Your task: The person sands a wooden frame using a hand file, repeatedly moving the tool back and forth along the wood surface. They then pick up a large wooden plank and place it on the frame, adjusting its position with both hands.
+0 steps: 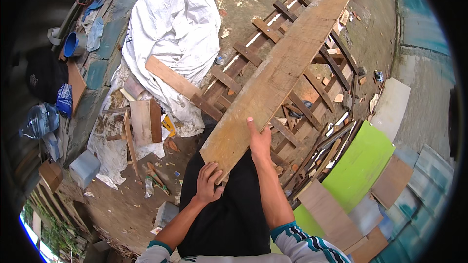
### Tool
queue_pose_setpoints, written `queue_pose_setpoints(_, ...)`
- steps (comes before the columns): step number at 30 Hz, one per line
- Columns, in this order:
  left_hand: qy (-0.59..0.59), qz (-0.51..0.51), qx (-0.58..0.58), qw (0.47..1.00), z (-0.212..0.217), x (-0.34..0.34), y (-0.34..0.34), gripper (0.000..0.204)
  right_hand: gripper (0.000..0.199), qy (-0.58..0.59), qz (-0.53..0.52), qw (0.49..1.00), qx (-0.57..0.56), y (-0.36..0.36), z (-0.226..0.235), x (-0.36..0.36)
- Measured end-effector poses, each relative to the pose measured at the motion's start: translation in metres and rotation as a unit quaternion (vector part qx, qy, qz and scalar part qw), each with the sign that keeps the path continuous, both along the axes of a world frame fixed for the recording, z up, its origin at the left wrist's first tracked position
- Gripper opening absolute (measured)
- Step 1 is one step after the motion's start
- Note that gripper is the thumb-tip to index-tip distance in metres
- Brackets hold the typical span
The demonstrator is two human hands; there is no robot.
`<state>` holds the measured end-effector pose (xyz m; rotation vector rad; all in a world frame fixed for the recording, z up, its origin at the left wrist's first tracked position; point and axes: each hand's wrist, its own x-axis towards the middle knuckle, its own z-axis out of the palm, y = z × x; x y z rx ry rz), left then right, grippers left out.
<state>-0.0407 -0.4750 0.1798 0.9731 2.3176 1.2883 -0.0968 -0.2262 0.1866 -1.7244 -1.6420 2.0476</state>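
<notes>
A long, wide wooden plank (pixel 280 68) slants from my lap up to the far right. Around its near left end my left hand (pixel 208 183) is closed, fingers over the top face. My right hand (pixel 259 139) grips the right edge a little farther up, thumb on top and the other fingers mostly hidden. Beneath the plank lies a slatted wooden frame (pixel 248 54), its crosspieces sticking out on both sides. The plank hides the middle of this frame, and I cannot tell whether the two touch.
A white sack (pixel 170 34) lies at the left, with short wooden blocks (pixel 142 122) before it. Hand tools (pixel 158 180) rest on the ground near my left arm. At the right are a green board (pixel 360 163), thin strips (pixel 324 151) and scattered offcuts. A blue bucket (pixel 74 45) stands far left.
</notes>
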Motion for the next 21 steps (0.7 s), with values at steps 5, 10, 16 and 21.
queue_pose_setpoints(5,-0.220,0.290,-0.151,0.919,-0.038,0.012,0.017,0.061,0.053,-0.079,-0.075,0.993,0.040,0.020,-0.036,0.052)
queue_pose_setpoints(10,-0.648,0.491,0.083,0.576,-0.095,-0.032,0.024,0.062,0.055,-0.140,0.018,0.988,0.064,0.035,-0.055,0.060)
queue_pose_setpoints(16,-0.576,0.558,0.123,0.584,-0.105,-0.039,0.053,0.042,0.062,-0.144,0.068,0.982,0.105,0.033,-0.074,0.071)
queue_pose_setpoints(21,-0.532,0.593,0.202,0.570,-0.122,-0.053,0.055,0.047,0.068,-0.175,0.178,0.934,0.257,0.021,-0.063,0.053)
